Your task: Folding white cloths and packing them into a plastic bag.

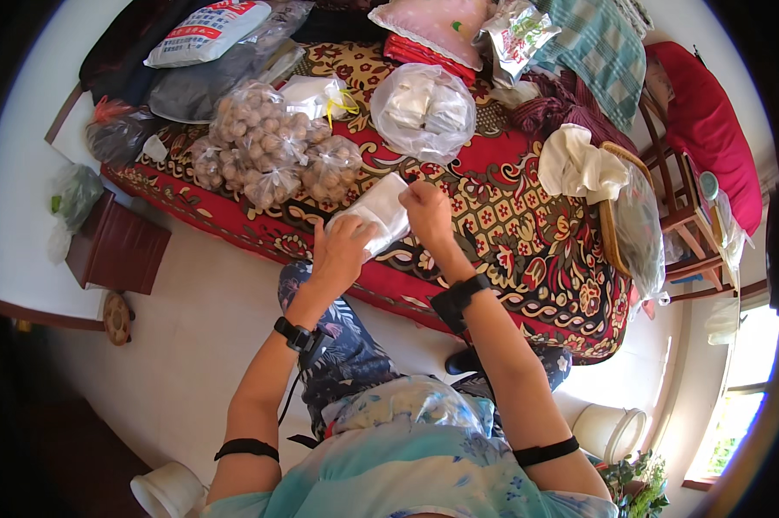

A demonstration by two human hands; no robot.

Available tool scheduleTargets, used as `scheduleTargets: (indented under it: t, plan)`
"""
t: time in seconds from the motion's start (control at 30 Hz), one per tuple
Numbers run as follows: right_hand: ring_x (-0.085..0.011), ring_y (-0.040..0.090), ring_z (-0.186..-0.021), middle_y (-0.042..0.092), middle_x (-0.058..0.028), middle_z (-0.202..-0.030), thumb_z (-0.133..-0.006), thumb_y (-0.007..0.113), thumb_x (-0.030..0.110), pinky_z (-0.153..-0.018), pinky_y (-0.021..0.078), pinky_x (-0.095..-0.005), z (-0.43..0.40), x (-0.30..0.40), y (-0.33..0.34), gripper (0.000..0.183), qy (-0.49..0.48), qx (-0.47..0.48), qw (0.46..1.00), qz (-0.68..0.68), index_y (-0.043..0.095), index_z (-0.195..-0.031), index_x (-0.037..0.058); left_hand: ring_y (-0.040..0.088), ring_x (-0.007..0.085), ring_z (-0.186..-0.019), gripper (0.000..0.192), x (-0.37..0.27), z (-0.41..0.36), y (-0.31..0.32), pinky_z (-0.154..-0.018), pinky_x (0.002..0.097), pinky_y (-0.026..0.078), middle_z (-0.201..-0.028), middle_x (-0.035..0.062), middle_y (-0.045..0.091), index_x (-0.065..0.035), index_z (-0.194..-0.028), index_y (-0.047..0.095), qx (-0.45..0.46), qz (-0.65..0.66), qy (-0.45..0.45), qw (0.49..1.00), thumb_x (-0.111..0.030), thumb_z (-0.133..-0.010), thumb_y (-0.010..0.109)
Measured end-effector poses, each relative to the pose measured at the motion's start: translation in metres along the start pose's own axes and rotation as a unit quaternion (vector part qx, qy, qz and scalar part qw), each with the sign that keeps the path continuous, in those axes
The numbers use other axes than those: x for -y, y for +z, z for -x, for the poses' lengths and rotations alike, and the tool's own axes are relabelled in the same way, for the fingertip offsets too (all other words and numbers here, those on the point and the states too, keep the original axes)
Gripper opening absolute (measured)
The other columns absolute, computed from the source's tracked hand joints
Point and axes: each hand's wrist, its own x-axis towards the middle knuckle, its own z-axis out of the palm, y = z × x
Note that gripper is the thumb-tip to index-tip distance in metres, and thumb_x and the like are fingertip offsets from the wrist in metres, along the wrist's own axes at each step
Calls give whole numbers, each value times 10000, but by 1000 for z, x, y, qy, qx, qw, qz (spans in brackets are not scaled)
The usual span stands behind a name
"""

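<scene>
A white rectangular packet [383,201], seemingly wrapped in thin plastic, lies slanted near the front edge of the bed. My left hand [345,249] grips its near end, fingers spread over the top and thumb along the left side. At the packet's right edge my right hand [428,213] is curled, its fingers pinching that edge; the fingertips are partly hidden. Left of the packet sit several clear plastic bags of walnuts [269,133], heaped together. Beyond it stands an opened clear plastic bag [423,111] with white packets inside.
A red patterned cover [493,213] spreads over the bed. On its right lie a cream cloth [580,162] and a wicker basket [609,226] beside a wooden chair [693,226]. A white packet with yellow ties [315,97] rests behind the walnuts. A dark red cabinet [120,246] stands left.
</scene>
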Motion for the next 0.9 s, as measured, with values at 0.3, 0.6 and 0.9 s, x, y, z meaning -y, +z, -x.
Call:
scheduleTargets:
  t: [0.3, 0.6, 0.9]
  plan:
    - [-110, 482, -577, 547, -19, -634, -873, 659, 188, -583, 398, -273, 10, 17, -78, 258, 196, 120, 859, -457, 584, -685, 28, 436, 265, -1319, 497, 4, -18, 9, -1078, 550, 280, -1319, 51, 558, -172, -1239, 640, 60, 6, 86, 994, -2, -773, 660]
    - [-210, 626, -625, 655, -139, -703, -758, 738, 162, -618, 496, -343, 37, -5, -25, 263, 20, 25, 999, 35, 713, -984, 27, 462, 296, -1300, 447, 1, -32, 13, -1072, 459, 343, -1313, 89, 565, -119, -1188, 641, 31, 87, 93, 991, 30, -765, 646]
    - [-342, 647, -794, 685, -152, -815, -717, 762, 374, -840, 370, -458, 38, 2, 14, 368, -35, 27, 983, 179, 623, -831, 53, 562, 218, -848, 241, 8, -17, -6, -705, 320, 472, -954, 93, 592, -10, -912, 619, -300, 203, -137, 922, -26, -716, 758]
